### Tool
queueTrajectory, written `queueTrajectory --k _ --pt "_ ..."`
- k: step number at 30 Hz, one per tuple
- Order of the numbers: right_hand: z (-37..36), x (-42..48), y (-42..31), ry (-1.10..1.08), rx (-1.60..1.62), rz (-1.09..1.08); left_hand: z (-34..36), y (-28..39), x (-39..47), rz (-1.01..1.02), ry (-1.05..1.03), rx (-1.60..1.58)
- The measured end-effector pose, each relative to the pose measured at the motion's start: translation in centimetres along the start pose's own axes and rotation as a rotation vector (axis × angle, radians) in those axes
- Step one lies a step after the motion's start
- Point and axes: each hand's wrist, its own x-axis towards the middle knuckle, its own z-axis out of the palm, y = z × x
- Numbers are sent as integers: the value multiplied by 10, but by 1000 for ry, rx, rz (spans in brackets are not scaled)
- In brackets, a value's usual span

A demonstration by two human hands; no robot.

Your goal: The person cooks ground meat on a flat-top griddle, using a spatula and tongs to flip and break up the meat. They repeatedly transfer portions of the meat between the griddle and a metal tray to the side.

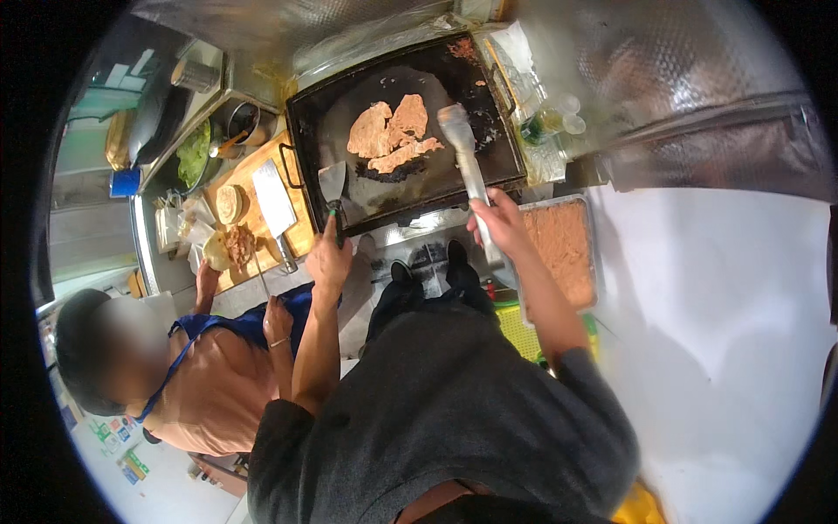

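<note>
My left hand [328, 262] grips the dark handle of a metal scraper spatula [332, 180], its blade over the near left corner of a black flat griddle [458, 177]. In my right hand [503, 224] is a long metal utensil with a broad head [466, 154], possibly tongs, held over the griddle's right half. Several pieces of browned meat [387, 133] lie flat near the griddle's middle, between the two tools and touching neither. Small dark scraps [462, 48] sit in its far right corner.
At left, a co-worker's hands [277, 321] work with a knife and a split bun [216, 252] on a wooden board [255, 196]. A cleaver [273, 196] lies there. A tray of reddish-brown paste or minced meat [560, 242] is by my right forearm. Bottles [546, 123] stand right of the griddle.
</note>
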Motion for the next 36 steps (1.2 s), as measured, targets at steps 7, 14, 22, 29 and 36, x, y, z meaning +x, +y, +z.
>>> queueTrajectory --k 7,14,22,29,36 --pt "-36 -126 9 -151 698 17 24 120 51 530 118 -273" --pt "-42 -212 56 124 746 -52 107 372 104 386 -127 -809" --pt "-39 -234 71 240 776 -46 18 359 113 431 -51 -1212" --pt "-59 -194 57 113 632 -29 -83 155 163 363 -67 470" --pt "-66 -166 49 3 580 5 -90 53 135 203 -413 828"
